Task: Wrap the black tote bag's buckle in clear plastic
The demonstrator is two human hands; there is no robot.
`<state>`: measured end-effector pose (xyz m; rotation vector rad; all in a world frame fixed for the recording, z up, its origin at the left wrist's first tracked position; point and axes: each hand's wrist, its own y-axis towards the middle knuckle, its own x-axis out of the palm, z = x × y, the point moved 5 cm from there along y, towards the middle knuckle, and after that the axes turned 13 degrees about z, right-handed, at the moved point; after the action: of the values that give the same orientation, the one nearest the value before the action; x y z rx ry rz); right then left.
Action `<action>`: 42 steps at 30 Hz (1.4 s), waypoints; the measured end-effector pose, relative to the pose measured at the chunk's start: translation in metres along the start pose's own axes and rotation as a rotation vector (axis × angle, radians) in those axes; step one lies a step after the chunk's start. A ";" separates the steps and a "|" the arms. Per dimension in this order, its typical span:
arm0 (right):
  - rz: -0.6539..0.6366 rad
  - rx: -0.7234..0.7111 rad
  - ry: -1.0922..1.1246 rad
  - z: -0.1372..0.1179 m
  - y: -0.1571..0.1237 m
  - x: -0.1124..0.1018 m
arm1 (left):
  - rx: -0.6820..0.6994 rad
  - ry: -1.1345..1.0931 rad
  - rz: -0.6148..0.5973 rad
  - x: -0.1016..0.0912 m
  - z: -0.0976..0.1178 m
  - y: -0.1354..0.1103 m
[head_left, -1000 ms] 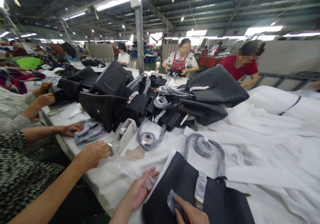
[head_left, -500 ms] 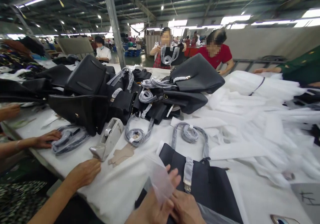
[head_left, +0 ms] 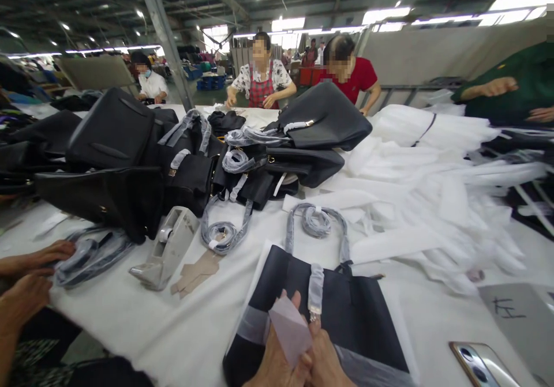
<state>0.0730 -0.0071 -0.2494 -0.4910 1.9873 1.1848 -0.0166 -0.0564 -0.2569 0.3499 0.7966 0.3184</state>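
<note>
A black handbag (head_left: 355, 312) lies flat before me, with clear film across its lower part. My left hand (head_left: 272, 358) pinches a thin, whitish paper slip (head_left: 291, 330) between thumb and fingers, above the bag's left half. Close beside it, my right hand (head_left: 326, 361) is closed low over the bag, its fingertips at the metal clasp (head_left: 315, 316) under a wrapped strap (head_left: 316, 286). Whatever the right fingers pinch is hidden. Beyond the bag's top edge stretch its plastic-wrapped handle (head_left: 289, 231) and a coiled, wrapped strap (head_left: 315, 223).
Black bags (head_left: 112, 127) are piled across the back. A tape dispenser (head_left: 167, 248) and brown card pieces (head_left: 197, 273) lie left. White foam sheets (head_left: 433, 202) heap at right, a phone (head_left: 485, 364) nearer. A co-worker's hands (head_left: 30, 277) handle wrapped straps at far left.
The view has shifted right. My left hand and the slip have turned, and my right fingertips are now at the clasp. The co-worker's near hand has drawn back; the person opposite has lowered a bag.
</note>
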 end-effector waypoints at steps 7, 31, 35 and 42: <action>0.094 0.562 0.630 0.015 0.015 -0.013 | 0.162 0.243 0.047 0.011 0.006 0.000; 0.053 1.270 0.475 0.026 -0.028 -0.118 | 0.269 0.572 0.063 0.025 0.037 0.005; -0.023 1.071 0.231 0.011 -0.014 -0.113 | 0.269 0.599 0.084 0.027 0.036 0.004; 0.143 0.843 0.107 0.034 -0.040 -0.112 | 0.266 0.562 0.040 0.027 0.035 0.003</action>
<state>0.1845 -0.0035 -0.1965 0.0261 2.4066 0.3105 0.0269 -0.0488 -0.2502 0.5363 1.3919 0.3539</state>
